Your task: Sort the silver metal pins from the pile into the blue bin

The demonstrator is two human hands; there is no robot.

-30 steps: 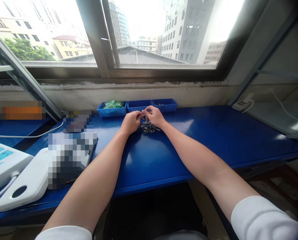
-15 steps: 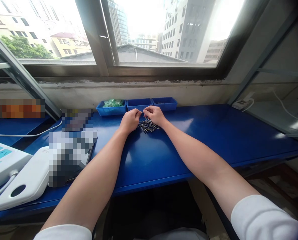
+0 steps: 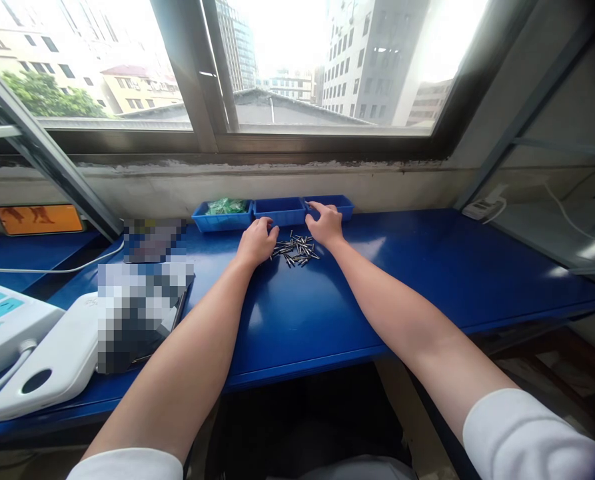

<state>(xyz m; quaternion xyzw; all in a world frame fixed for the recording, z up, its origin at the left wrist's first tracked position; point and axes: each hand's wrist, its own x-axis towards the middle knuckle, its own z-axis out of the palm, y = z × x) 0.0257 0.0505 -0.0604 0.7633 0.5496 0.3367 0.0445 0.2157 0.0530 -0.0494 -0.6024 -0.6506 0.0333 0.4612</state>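
Note:
A loose pile of small, thin, dark metal pieces with shiny parts (image 3: 300, 251) lies on the blue table (image 3: 297, 320); at this size I cannot tell their exact kind. My left hand (image 3: 258, 241) rests at the pile's left edge, its fingers loosely bent and the thumb apart, with nothing visible between them. Beyond the pile to the right, my right hand (image 3: 327, 225) reaches over the near edge of the right blue bin (image 3: 346, 208). Its index finger is stretched out and its thumb stands apart. The hand hides most of that bin's inside.
The middle blue bin (image 3: 279, 211) and the left blue bin (image 3: 222, 217), which holds green plastic packets (image 3: 226, 205), stand along the wall. On the left are a white power bank (image 3: 47, 360), a power strip (image 3: 12, 327) and an orange-screened phone (image 3: 40, 219). Metal shelf posts flank the table.
My hands, fingertips together above the pile before, have come apart. The right hand has moved away and right to the right bin; the left has shifted slightly left, its pinch loosened.

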